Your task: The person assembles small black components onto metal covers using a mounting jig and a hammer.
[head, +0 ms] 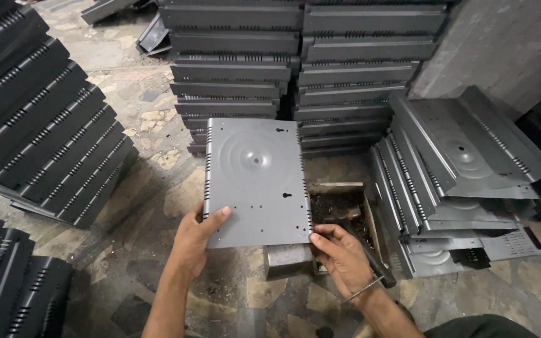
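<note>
Left hand [196, 238] grips panel [257, 181] at its corner; right hand [344, 258] clenched on screwdriver [370, 266], fingertips pinching panel edge; risk: panel slips, sharp edge cuts fingers.

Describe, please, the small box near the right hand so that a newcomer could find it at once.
Start at the tall stacks of grey panels straight ahead. Below them, beside the held panel, sits an open box of dark small parts: unlike the flat sheets around it, it is a container.
</note>
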